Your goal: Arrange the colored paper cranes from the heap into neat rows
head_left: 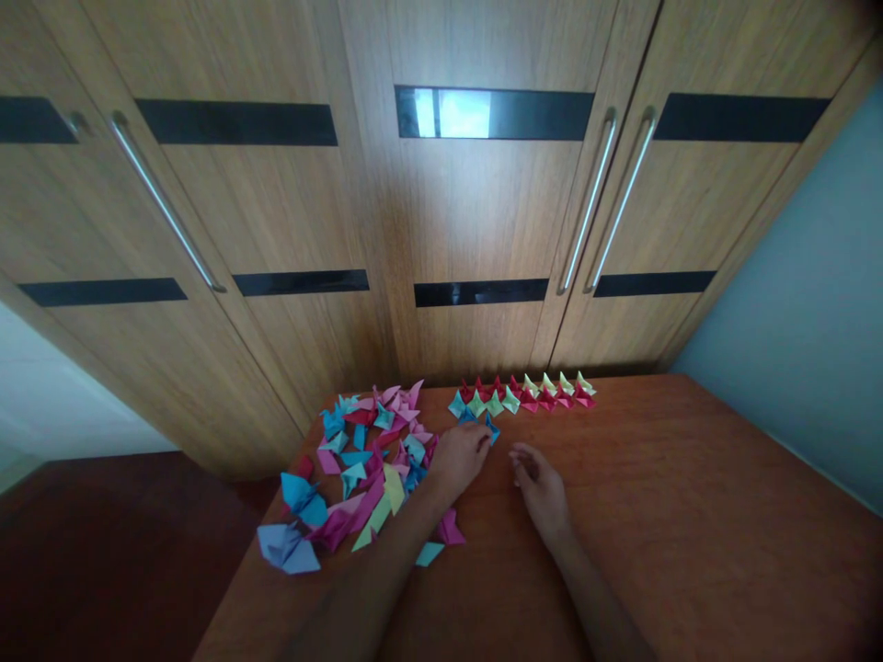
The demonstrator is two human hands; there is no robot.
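Folded paper pieces in pink, blue, green and red lie in a loose pile [372,469] on the left of the wooden table. Two rows of small folded pieces stand along the back, among them a red one [585,397] at the right end and a light green one [510,400]. In front of these rows, my left hand [461,455] has its fingers closed at a blue folded piece [492,430]. My right hand [539,487] is a little to the right, above the tabletop, its fingers curled and slightly apart with nothing visible between them.
The brown table [662,515] reaches to a wooden wardrobe [475,211] with metal handles behind it. A pale wall [814,349] rises on the right. Dark floor [124,542] shows beyond the table's left edge.
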